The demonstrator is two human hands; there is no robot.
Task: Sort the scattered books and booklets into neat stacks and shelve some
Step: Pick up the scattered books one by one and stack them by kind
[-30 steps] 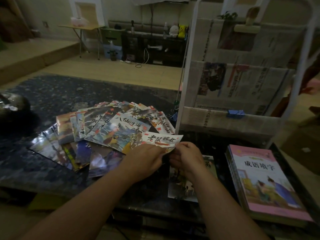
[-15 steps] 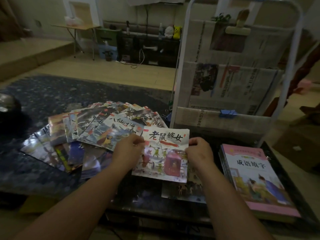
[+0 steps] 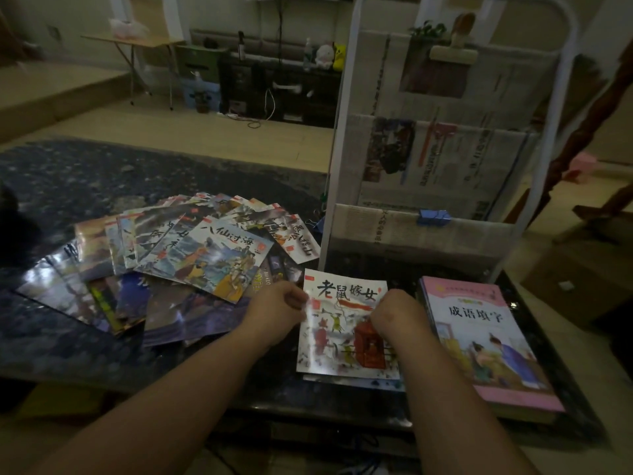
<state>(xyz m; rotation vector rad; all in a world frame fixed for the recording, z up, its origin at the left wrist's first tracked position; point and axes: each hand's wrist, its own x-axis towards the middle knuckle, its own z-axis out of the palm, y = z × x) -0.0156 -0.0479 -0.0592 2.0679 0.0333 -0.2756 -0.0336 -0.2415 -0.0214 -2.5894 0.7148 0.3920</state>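
A white booklet (image 3: 342, 323) with black brush lettering and a red sedan-chair picture lies flat on another booklet (image 3: 359, 382) near the table's front edge. My left hand (image 3: 277, 310) pinches its left edge with curled fingers. My right hand (image 3: 397, 313) grips its right edge the same way. To the left, several colourful booklets (image 3: 212, 258) are fanned out and overlapping. A stack of pink books (image 3: 486, 341) sits just right of my right hand. The white-framed rack (image 3: 342, 132) stands behind, its tiers lined with newspaper.
The dark marble table (image 3: 85, 180) stretches far to the left. A blue clip (image 3: 433, 217) sits on the rack's lowest tier. A folding table (image 3: 137, 41) and a dark cabinet (image 3: 274, 84) stand across the wooden floor.
The white booklet came off the fanned pile, moved right and down, and now lies flat on the single booklet. Both hands moved with it.
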